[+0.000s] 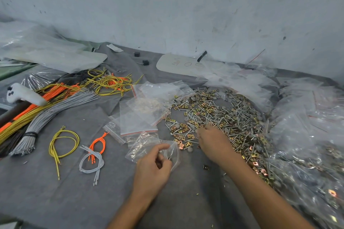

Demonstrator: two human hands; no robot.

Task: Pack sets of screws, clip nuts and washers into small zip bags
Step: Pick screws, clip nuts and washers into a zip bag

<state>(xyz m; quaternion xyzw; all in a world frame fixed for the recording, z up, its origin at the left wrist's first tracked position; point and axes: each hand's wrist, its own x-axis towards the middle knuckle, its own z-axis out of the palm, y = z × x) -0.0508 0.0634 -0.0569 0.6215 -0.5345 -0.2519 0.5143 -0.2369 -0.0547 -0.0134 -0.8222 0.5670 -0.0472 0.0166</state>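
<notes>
A wide heap of screws, brass clip nuts and grey washers [219, 115] lies on the grey cloth at centre right. My right hand [212, 141] reaches into the heap's near edge, fingers bent down among the parts; what they hold is hidden. My left hand [154, 167] pinches a small clear zip bag [174, 154] with a few parts inside, just left of the heap. Several empty zip bags [141, 115] with red strips lie spread to the left of the heap.
Bundles of orange, yellow and grey cords [46, 102] cover the left side, with small loops [63, 145] nearer me. A white handle-shaped device [24, 94] rests on them. Filled bags [307, 145] pile up at the right. A wall [186, 15] stands behind.
</notes>
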